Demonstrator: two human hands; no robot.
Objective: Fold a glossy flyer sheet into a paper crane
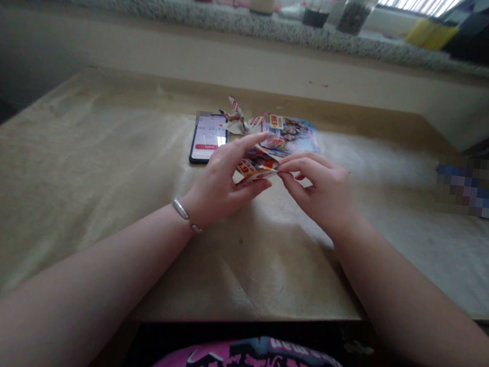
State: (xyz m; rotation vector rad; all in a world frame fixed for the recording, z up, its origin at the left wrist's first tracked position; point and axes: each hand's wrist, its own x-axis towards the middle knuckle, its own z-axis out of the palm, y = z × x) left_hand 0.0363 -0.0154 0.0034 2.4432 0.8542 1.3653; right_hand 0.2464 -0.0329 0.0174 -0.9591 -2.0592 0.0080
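Observation:
My left hand (227, 176) and my right hand (320, 195) meet over the middle of the table, both pinching a small folded piece of glossy printed paper (257, 170) in red, white and yellow. Just behind my fingers lies a colourful printed flyer (292, 135) with photos on it. To its left sits a crumpled, twisted paper strip (235, 117). A black smartphone (208, 138) lies face up, its lit screen close to my left fingers but apart from them. A silver bangle (185, 215) circles my left wrist.
My arms rest on a wide beige table (75, 158) with a raised wall behind it. A blurred blue object (476, 189) lies at the far right. Jars and bottles stand along a speckled stone sill (201, 16) beyond the wall.

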